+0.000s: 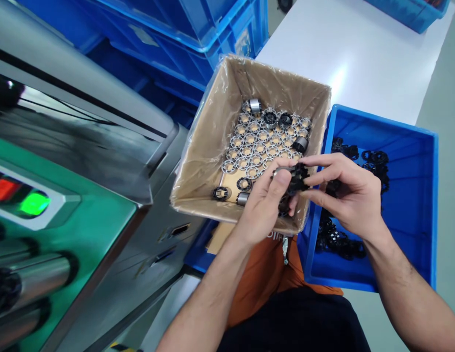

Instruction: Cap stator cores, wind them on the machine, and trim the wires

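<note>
My left hand (266, 200) is closed around a metal stator core (282, 172), partly hidden by the thumb. At its right end, my right hand (347, 190) pinches a black toothed plastic end piece (300, 178) against the core. Both hands are over the near right corner of a cardboard box (198, 146) lined with clear plastic. Rows of metal stator cores (257, 146) stand on the box floor. Several with black end pieces lie among them, such as one stator (220, 193) at the near left.
A blue bin (403, 210) with loose black plastic pieces (339, 242) adjoins the box on the right. Stacked blue crates (169, 44) rise behind. At left is a green machine (84, 215) with red and green buttons. A white table (345, 44) extends beyond the box.
</note>
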The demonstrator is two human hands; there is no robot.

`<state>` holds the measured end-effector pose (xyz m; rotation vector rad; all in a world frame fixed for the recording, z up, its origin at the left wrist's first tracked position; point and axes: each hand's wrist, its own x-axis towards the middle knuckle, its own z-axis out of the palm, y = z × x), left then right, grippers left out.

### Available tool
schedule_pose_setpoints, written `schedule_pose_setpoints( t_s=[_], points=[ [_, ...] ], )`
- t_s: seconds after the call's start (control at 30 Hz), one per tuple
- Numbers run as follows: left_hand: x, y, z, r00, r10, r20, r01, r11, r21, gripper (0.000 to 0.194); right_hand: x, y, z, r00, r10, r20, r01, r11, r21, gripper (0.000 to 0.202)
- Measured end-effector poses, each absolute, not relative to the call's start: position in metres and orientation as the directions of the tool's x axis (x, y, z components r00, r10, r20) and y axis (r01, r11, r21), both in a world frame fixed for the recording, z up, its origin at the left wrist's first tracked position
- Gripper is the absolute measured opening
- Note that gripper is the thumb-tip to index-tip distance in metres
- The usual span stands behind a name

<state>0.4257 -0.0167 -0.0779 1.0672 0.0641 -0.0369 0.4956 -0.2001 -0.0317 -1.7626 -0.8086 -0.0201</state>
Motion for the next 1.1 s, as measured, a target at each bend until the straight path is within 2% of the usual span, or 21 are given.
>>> schedule_pose_setpoints(
  t_s=[0.17,0.23,0.6,0.8,1.0,1.1],
  points=[
    [0.421,-0.021,-0.085,0.995,0.036,-0.098,0.071,0.456,0.887,0.062,0.494,-0.198,-0.034,0.758,0.529,0.382,0.525,-0.146,-0.839,0.039],
    [0.421,-0.02,-0.084,0.995,0.039,-0.097,0.067,0.471,0.879,0.061,0.495,-0.198,-0.035,0.747,0.54,0.387,0.529,-0.131,-0.838,0.041],
    [0.424,-0.018,-0.075,0.998,0.027,-0.065,0.048,0.419,0.907,0.052,0.495,-0.198,-0.032,0.729,0.553,0.403,0.543,-0.11,-0.832,0.039],
    [0.425,-0.017,-0.077,0.998,0.0,-0.059,0.052,0.477,0.877,0.052,0.494,-0.199,-0.033,0.745,0.544,0.386,0.536,-0.143,-0.832,0.037],
    [0.425,-0.02,-0.085,0.996,0.028,-0.08,0.061,0.414,0.908,0.07,0.498,-0.203,-0.035,0.726,0.549,0.414,0.557,-0.117,-0.822,0.036],
    [0.425,-0.019,-0.085,0.995,0.034,-0.089,0.069,0.392,0.917,0.067,0.498,-0.203,-0.034,0.726,0.548,0.416,0.564,-0.128,-0.816,0.036]
  ],
)
